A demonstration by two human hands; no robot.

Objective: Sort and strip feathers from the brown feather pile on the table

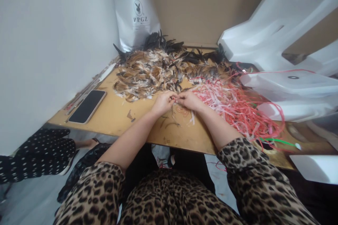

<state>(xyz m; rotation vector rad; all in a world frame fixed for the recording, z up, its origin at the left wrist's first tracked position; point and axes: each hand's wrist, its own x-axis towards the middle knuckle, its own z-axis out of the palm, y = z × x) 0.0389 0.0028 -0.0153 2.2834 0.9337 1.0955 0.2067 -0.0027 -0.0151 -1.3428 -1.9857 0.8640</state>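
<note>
My left hand [166, 102] and my right hand [189, 100] meet above the middle of the wooden table [132, 123], fingertips pinched together. A thin dark feather [173, 111] hangs down below my left fingers. What the right fingertips pinch is too small to make out. Just beyond the hands spreads a heap of brown and cream feathers [148, 74], with black feathers [163, 44] along its back. Close to my right forearm lies a tangled pile of red and white ribbon strips [232, 109]. A few loose feather bits [169, 123] rest on the table under my wrists.
A phone [87, 107] lies at the table's left edge. Behind the feathers stands a white printed bag [137, 17]. The white body of a machine [293, 81], probably a sewing machine, occupies the right side. Someone's leg in polka-dot cloth [44, 153] shows at lower left.
</note>
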